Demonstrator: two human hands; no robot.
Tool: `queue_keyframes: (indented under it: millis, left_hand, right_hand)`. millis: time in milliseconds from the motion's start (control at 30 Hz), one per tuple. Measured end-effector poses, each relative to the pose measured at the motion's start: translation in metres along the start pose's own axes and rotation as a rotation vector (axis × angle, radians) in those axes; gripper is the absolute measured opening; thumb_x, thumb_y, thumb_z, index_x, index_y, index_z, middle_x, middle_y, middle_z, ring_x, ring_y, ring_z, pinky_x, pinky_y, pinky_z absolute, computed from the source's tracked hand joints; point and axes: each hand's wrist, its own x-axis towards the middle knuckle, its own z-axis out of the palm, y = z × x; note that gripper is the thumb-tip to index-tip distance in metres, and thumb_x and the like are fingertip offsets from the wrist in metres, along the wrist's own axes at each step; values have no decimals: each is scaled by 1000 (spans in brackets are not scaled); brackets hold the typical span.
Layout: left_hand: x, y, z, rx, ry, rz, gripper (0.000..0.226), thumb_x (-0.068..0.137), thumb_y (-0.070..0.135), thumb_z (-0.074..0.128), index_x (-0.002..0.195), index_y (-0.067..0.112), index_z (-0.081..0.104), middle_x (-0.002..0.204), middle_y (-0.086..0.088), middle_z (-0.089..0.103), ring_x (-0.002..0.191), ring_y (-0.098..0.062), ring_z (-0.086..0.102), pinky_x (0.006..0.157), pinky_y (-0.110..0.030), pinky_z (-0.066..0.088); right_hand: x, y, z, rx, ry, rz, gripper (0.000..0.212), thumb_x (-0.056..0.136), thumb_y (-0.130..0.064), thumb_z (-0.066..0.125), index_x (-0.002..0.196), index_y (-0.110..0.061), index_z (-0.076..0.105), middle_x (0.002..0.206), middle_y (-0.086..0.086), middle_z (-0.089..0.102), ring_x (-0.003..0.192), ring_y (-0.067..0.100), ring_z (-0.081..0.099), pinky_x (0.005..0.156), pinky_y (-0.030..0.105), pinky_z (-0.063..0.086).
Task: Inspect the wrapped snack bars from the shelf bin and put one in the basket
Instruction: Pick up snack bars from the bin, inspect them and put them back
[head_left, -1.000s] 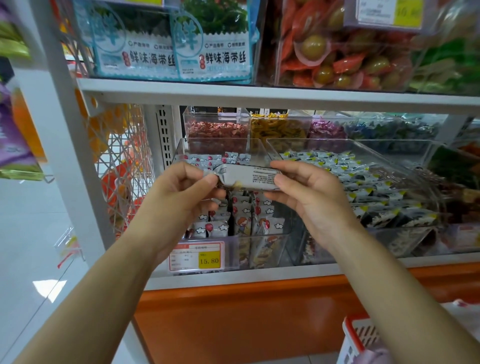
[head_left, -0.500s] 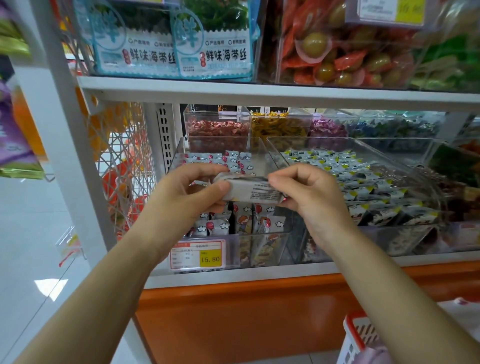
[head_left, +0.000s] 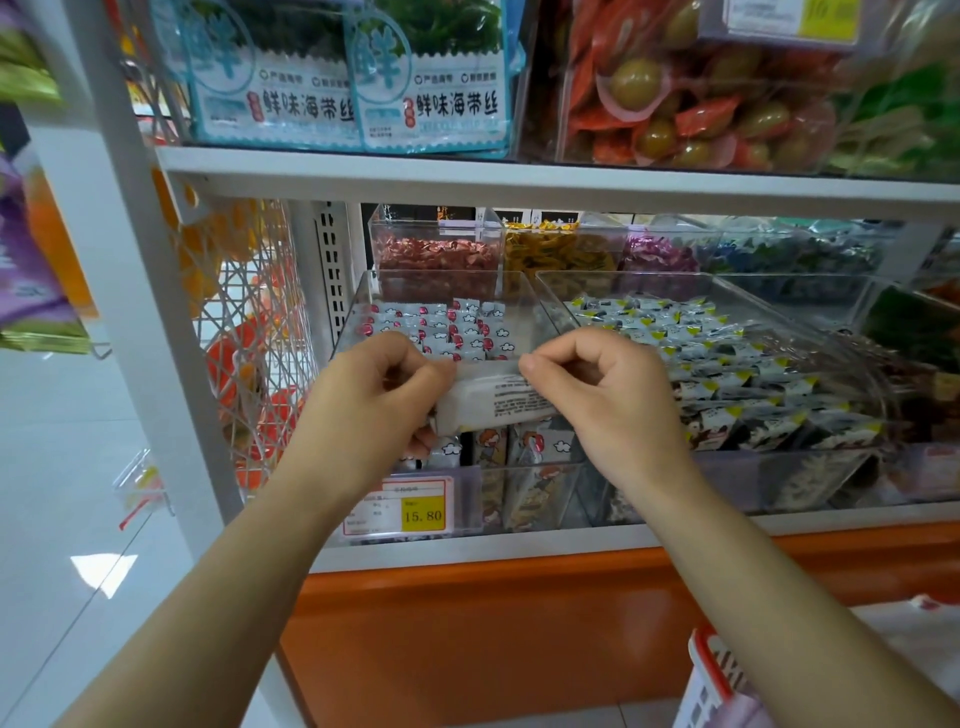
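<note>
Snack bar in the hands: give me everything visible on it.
The snack bar is an oblong piece in a white, slightly glossy wrapper that looks like plastic film, with a block of small black print on the side facing the camera. It lies roughly level lengthwise, in the air in front of the clear bin of similar bars. The left hand grips its left end and the right hand pinches its upper right edge. Both ends are hidden by fingers, and no tear shows.

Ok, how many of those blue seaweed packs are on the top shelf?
2 show: one seaweed pack at the left, another beside it on its right. More may stand hidden behind them.
</note>
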Motion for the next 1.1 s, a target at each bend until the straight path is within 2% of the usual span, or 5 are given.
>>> queue_keyframes:
  millis: [333,467,700,900,1100]
  left_hand:
    - [-3,-2,3,20,-51,17,23,87,35,57,86,12,59,70,-2,66,59,-13,65,55,-22,55]
    - [-5,-4,8,203,-64,95,24,83,39,61,102,25,58,80,6,66,65,-4,62,61,-22,54]
    - [5,-5,14,89,56,60,24,90,36,53,98,15,61,74,-5,67,60,-9,63,53,-23,52]
    - [21,-17,31,559,-18,134,57,92,42,48,142,17,36,139,0,47,129,-22,38,103,-39,36]
    - [26,-33,49,1024,-299,265,44,99,42,30,139,28,37,150,12,30,140,-12,15,109,-45,15]
  right_hand:
    - [2,9,2,22,59,114,15,86,-15,64,74,-7,69,70,0,65,63,2,61,55,10,46]
    - [3,11,0,187,97,213,24,91,-17,58,79,0,69,79,19,68,69,24,68,58,33,59]
    - [6,9,-3,100,-96,108,45,86,-13,64,128,-24,54,115,1,65,99,9,64,86,27,53]
    - [15,20,-14,117,256,166,25,85,-19,66,109,-18,59,103,11,64,70,8,66,56,13,51]
    - [16,29,-16,101,292,184,21,87,-17,65,102,-4,59,82,6,59,69,12,64,57,13,50]
